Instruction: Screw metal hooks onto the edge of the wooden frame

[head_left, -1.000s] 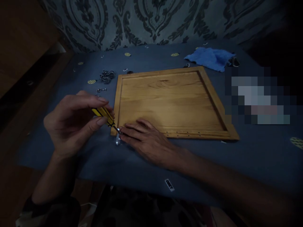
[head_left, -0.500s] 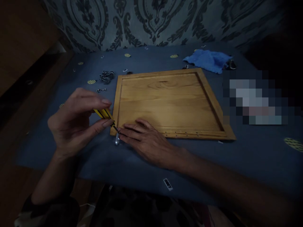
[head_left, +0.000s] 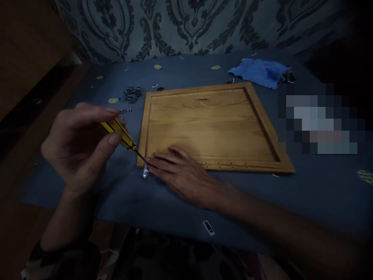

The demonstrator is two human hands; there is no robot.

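My left hand (head_left: 78,146) grips a yellow-and-black screwdriver (head_left: 122,136) between thumb and fingers. Its thin tip slants down to the near left corner of a wooden panel (head_left: 208,124). My right hand (head_left: 177,171) lies flat on that corner with its fingers stretched out, the fingertips pressing a small metal hook (head_left: 145,172) against the panel's edge. A row of small holes runs along the panel's near rim.
The panel lies on a dark blue cloth (head_left: 305,194) with yellow spots. A heap of metal hooks (head_left: 132,93) and loose screws (head_left: 124,111) sit left of the panel. A blue rag (head_left: 259,72) lies at the far right. A patterned wall stands behind.
My left hand has drawn back to the left and up, sliding along the screwdriver's handle so more of the shaft shows. The right hand has stayed on the corner.
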